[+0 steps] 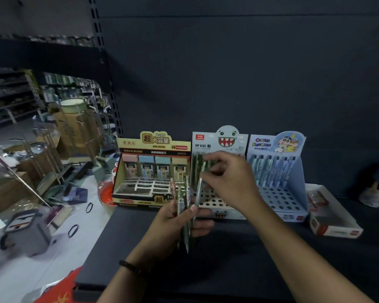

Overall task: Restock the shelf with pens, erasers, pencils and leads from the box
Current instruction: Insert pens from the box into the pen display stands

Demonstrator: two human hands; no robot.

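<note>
Gripping slim, perhaps plastic pencils (186, 237): left hand (173, 225) several, right hand (227, 178) one.

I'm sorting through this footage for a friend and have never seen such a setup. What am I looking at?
There is no machine here. A person wears a camera on the head, looking forward and down, so this one picture shows their own two hands. The left hand grips a bundle of pens. The right hand pinches a single pen in front of the white display box, which has a toothy face and a tray of holes. On the dark shelf, a yellow box of lead cases stands left of it and a blue display box with pens stands right.
</note>
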